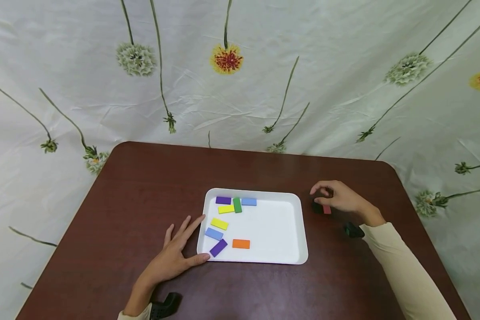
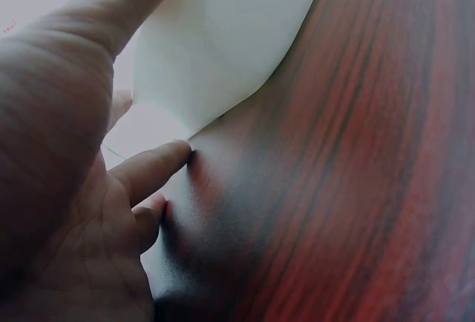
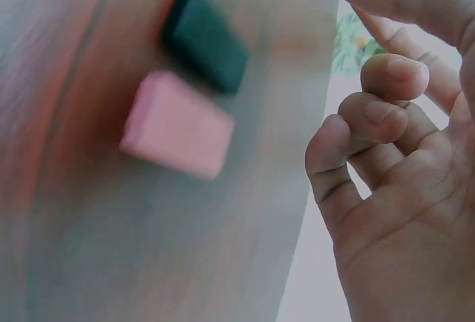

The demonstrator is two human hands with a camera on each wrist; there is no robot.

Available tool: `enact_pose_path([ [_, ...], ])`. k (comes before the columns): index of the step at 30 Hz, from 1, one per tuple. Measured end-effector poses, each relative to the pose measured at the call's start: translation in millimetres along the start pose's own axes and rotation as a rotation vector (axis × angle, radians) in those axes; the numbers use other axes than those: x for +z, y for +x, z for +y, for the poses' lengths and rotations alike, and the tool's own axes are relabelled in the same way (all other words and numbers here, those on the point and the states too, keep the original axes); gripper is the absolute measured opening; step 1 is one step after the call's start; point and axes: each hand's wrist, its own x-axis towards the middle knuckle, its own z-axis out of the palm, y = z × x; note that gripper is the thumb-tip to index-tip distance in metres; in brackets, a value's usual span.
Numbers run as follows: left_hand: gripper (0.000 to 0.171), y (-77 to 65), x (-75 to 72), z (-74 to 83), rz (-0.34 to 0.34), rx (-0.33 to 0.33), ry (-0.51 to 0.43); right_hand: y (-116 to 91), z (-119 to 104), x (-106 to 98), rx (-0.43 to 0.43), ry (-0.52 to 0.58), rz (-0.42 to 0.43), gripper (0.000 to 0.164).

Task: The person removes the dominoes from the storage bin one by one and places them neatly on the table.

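Note:
My left hand (image 1: 169, 262) has its fingers spread along the left side of a white tray (image 1: 272, 226), thumb and a fingertip at the rim. In the left wrist view the same hand lies beside the tray wall and the wood. To the right of the tray, my right hand (image 1: 342, 196) hovers over a pink block (image 3: 178, 125) and a dark block (image 3: 204, 38) on the table. The right wrist view shows its fingers loosely bent, holding nothing, with both blocks apart from them. The hand partly hides the blocks in the head view.
In the tray's left half lie purple (image 1: 223, 200), yellow (image 1: 219, 223), light blue (image 1: 249, 202) and green (image 1: 238, 205) blocks. An orange block (image 1: 241, 243) sits nearer the middle. The brown table (image 1: 164, 178) ends at a flowered cloth (image 1: 264, 89) behind.

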Motion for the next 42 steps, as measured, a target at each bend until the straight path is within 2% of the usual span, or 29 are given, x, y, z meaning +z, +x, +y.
enact_pose_path([
  [9, 0.095, -0.2, 0.4, -0.3, -0.002, -0.001, -0.003, 32.9, -25.5, 5.9, -0.077, 0.042, -0.052, 0.018],
  [14, 0.095, 0.0, 0.0, -1.1, 0.001, 0.003, 0.002, 54.8, -44.6, 12.9, -0.126, 0.061, -0.115, 0.022],
  [24, 0.096, -0.3, -0.8, -3.0, 0.012, 0.015, 0.009, 99.5, -71.9, 42.9, -0.178, -0.042, -0.254, 0.030],
  [33, 0.096, -3.5, -1.4, -3.2, 0.011, 0.018, 0.004, 115.7, -90.3, 70.6, -0.202, -0.165, -0.328, 0.037],
  [38, 0.097, -2.7, -2.0, -3.0, 0.006, 0.013, 0.003, 121.0, -98.1, 75.8, -0.218, -0.201, -0.331, 0.040],
  [42, 0.096, -0.4, -0.3, -2.5, 0.002, 0.014, 0.003, 124.0, -100.6, 78.2, -0.195, -0.238, -0.350, 0.043],
])
